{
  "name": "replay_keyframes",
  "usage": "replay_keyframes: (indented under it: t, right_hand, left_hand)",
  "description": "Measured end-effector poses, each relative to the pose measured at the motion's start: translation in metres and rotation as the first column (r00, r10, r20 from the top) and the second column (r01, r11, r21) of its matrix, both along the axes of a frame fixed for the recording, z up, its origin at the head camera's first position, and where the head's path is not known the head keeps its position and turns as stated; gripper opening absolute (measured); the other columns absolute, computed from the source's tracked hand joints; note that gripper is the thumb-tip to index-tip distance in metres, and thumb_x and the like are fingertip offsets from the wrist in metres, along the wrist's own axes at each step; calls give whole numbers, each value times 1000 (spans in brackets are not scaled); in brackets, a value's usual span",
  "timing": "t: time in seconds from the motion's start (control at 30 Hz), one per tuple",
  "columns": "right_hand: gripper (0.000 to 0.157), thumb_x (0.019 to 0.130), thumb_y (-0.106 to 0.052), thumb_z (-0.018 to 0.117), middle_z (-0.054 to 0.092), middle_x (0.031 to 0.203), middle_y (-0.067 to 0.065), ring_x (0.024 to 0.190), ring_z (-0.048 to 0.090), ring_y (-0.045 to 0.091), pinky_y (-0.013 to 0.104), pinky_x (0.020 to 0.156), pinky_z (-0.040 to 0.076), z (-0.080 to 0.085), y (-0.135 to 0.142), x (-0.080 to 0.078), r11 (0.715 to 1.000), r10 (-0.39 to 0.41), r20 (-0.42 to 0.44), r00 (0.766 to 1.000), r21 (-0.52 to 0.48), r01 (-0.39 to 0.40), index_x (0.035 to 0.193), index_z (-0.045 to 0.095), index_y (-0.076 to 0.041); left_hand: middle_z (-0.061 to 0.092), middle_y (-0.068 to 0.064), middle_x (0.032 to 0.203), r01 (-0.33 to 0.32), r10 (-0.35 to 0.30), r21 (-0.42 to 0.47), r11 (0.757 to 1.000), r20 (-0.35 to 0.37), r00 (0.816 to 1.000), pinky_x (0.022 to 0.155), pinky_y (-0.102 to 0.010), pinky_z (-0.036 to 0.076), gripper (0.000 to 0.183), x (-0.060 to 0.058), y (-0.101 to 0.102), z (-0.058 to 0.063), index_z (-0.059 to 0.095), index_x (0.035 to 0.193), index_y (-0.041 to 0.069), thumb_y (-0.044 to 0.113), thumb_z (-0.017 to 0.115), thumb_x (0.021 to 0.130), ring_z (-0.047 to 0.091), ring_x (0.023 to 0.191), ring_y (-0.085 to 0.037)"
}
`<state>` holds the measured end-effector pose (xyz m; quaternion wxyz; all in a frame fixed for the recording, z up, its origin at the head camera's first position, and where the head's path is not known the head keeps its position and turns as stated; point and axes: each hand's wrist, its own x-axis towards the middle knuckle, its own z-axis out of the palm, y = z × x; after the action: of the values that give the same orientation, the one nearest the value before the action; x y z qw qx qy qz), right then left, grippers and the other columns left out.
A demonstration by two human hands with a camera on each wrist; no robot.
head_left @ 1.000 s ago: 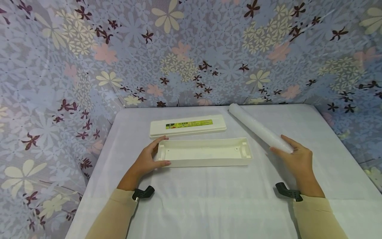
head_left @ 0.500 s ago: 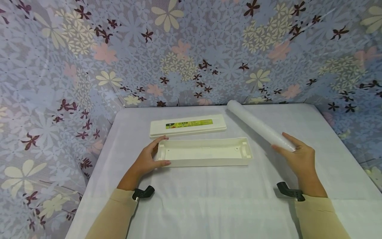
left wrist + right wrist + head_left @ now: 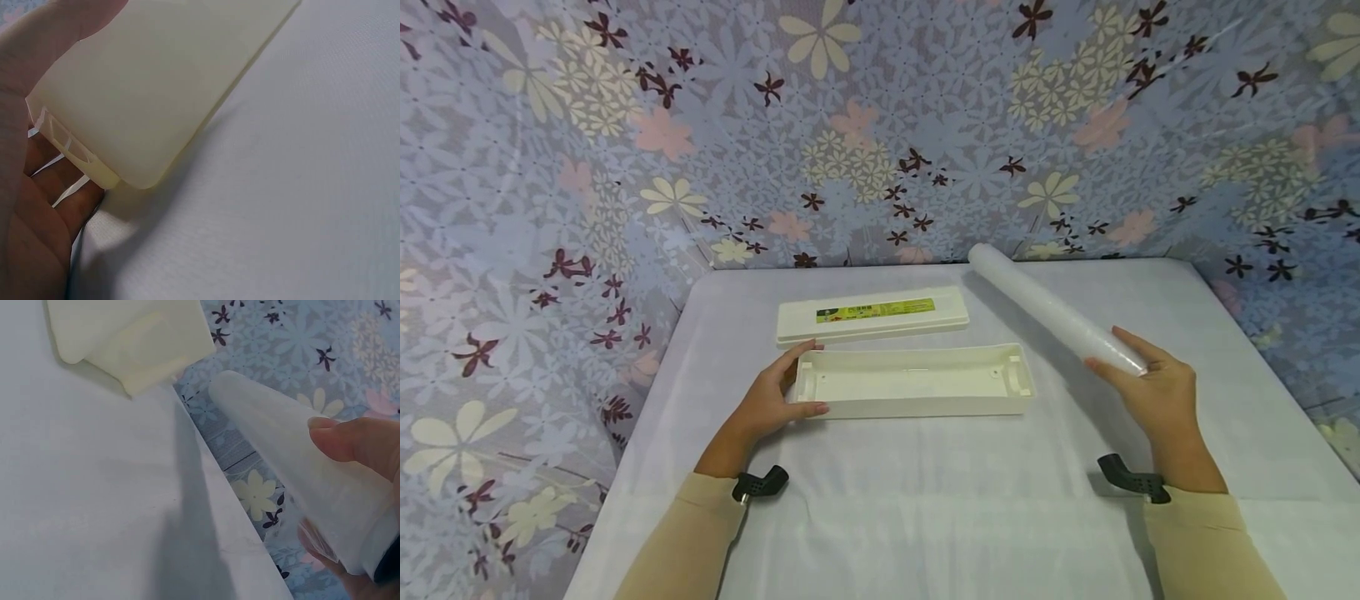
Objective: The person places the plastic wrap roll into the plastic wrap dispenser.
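Observation:
My left hand grips the left end of a long cream plastic box, thumb on its near wall and fingers round the end and far side. The box stands open on the table with nothing inside. In the left wrist view its side wall fills the upper middle. My right hand holds the near end of a roll of plastic wrap between thumb and fingers. The roll slants away to the upper left, its far end raised over the table's back edge. A loose strip of film shows near my fingers in the right wrist view.
Behind the box lies its cream lid, with a green and yellow label on top. A white cloth covers the table. Floral-patterned fabric rises behind the table and along both sides.
My right hand has shifted slightly up and to the right, and the roll's far end has risen a little. The left hand and the box have stayed in place.

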<state>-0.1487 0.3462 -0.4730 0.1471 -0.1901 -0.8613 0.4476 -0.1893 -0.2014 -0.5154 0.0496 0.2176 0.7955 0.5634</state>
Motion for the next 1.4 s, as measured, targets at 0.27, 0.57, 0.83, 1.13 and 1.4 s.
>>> replay_keyframes:
  t: [0.27, 0.57, 0.83, 1.13, 1.4]
  right_hand:
    - [73, 84, -41, 92, 57, 150, 13, 122, 53, 30, 21, 76, 43, 9, 1, 1, 1000, 17, -15, 1000, 6, -17, 148, 64, -20]
    - [72, 84, -39, 92, 56, 151, 10, 127, 52, 30, 31, 84, 48, 16, -3, 1, 1000, 25, -17, 1000, -4, -25, 149, 63, -23]
    - [71, 84, -34, 93, 58, 150, 11, 127, 54, 31, 30, 85, 48, 20, -10, 0, 999, 41, -36, 999, -13, -42, 147, 65, -21]
    - [71, 82, -35, 94, 57, 150, 10, 126, 53, 29, 29, 84, 48, 23, -14, -1, 997, 61, -20, 998, -47, -62, 147, 66, -25]
    - [71, 80, -33, 96, 59, 149, 6, 125, 54, 23, 21, 82, 47, 25, -17, -3, 992, 73, -37, 997, -103, -77, 145, 68, -26]
  left_hand:
    - [44, -2, 162, -4, 4, 7, 1000, 21, 1000, 120, -34, 28, 105, 2, 0, 3, 37, 164, 11, 13, 97, 77, 35, 151, -18]
    - [44, -1, 161, -4, 4, 15, 1000, 32, 999, 120, -35, 29, 106, 1, 1, 2, 37, 164, 12, 15, 98, 78, 35, 151, -18]
    - [44, -2, 161, -6, 5, 17, 1000, 23, 1000, 120, -36, 30, 106, 1, 1, 3, 37, 164, 11, 11, 97, 77, 35, 151, -22]
    - [43, -5, 162, -12, 12, 14, 1000, 33, 999, 120, -38, 31, 106, 2, 1, 3, 37, 164, 11, 12, 97, 77, 36, 151, -25]
    - [44, 1, 160, -10, 9, 14, 1000, 39, 999, 117, -40, 35, 106, 0, 0, 0, 37, 165, 19, 13, 98, 77, 40, 148, -20]
